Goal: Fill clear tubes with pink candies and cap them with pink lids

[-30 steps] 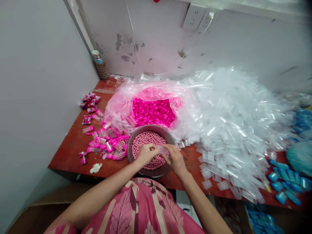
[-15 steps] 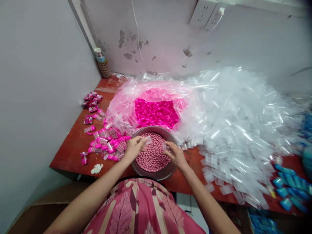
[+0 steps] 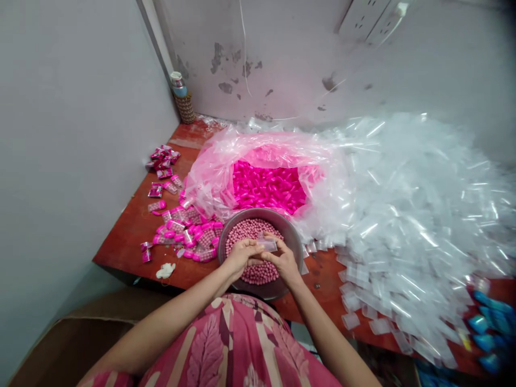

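Over a round metal bowl (image 3: 296,242) of pink beads (image 3: 258,275), my two hands meet. A small clear plastic tube (image 3: 267,245) lies level between them. My left hand (image 3: 241,257) is closed at its left end with thumb and fingers. My right hand (image 3: 284,263) pinches around its right end. Another clear edge shows just behind the tube; whether it is a second tube I cannot tell. Left of the bowl lies a heap of bead-filled tubes with pink caps (image 3: 188,236). Behind the bowl, an open pink plastic bag (image 3: 212,172) holds many bright pink caps (image 3: 268,188).
A large pile of clear tubes (image 3: 403,215) spreads over the right of the red table (image 3: 121,242). Blue-capped pieces (image 3: 489,322) lie at far right. Shiny pink packets (image 3: 163,158), a crumpled white scrap (image 3: 165,270) and a bottle in a woven holder (image 3: 183,97) stand left.
My hands, apart over the bowl with a clear piece in each, have come together at its middle. The whole view has shifted, so the table appears further right.
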{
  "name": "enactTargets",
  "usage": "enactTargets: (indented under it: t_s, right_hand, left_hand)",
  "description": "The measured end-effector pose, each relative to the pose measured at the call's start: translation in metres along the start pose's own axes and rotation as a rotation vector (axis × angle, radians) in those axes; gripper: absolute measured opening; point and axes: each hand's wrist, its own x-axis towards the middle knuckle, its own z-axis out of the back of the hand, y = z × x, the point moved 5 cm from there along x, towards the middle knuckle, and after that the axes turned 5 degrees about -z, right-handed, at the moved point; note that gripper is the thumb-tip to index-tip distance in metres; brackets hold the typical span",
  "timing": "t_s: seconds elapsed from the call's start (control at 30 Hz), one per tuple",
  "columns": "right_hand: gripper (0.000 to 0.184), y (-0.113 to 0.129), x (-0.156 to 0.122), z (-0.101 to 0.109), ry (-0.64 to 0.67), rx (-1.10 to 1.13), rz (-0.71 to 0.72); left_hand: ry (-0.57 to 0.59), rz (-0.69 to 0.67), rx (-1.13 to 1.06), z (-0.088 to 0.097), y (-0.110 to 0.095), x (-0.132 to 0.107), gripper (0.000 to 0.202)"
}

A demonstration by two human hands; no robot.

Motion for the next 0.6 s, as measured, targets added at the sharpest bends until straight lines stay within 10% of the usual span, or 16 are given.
enactTargets:
  t_s: [0.23,0.6]
  right_hand:
    - [0.033,0.033,0.006,-0.005,0.324,-0.896,0.369]
    - [0.023,-0.063,0.005,-0.049,0.440,-1.188,0.089]
  left_hand:
    - [-0.076,0.005,0.122,0.019,-0.001,0.009,0.025]
    - [-0.240,-0.105,0.279,0.092,0.019,-0.040,0.032]
